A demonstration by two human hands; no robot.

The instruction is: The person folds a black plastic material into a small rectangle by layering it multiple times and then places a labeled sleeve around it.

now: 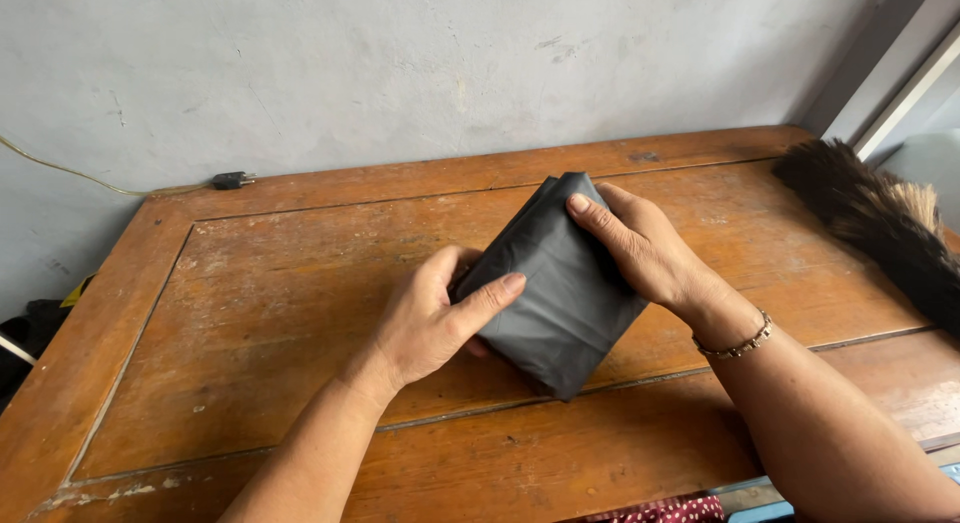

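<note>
A worn brown wooden worktop (250, 283) with a raised frame stands against a grey plaster wall (400, 63). At its far right edge lies a dark feather duster (880, 223). Near the worktop's middle, a folded dark grey cloth bundle (560, 293) sits tilted, gripped from both sides: the left hand (435, 323) clamps its near left edge, thumb on top, while the right hand (640, 248), wearing a thin metal bracelet (738, 345), clasps its far corner.
</note>
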